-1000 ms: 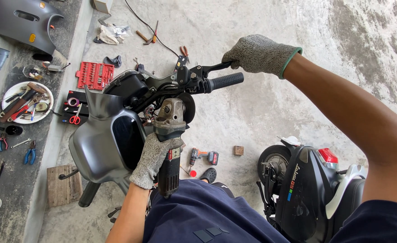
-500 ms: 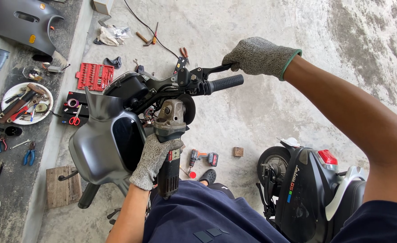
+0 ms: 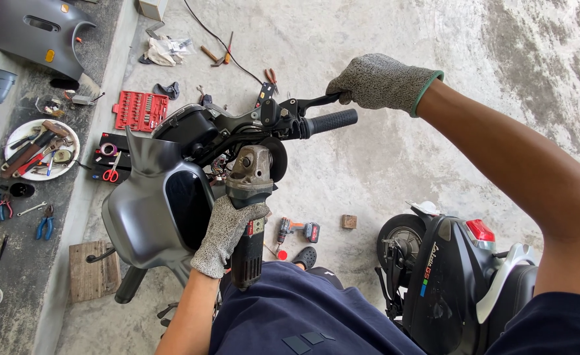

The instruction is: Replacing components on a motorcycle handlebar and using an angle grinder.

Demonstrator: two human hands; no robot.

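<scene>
Nothing shifted since before — gloved left hand (image 3: 227, 233) still clamped on grey-black angle grinder (image 3: 249, 197), gloved right hand (image 3: 378, 82) closed on black scooter brake lever (image 3: 306, 103).

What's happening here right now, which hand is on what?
A person in grey work gloves stands over a scooter's handlebar. The left hand grips the body of an angle grinder, its disc up against the handlebar stem area. The right hand holds the brake lever above the black grip. The dark front fairing hangs to the side. A red socket set, a plate of tools and a cordless drill lie on the floor.
</scene>
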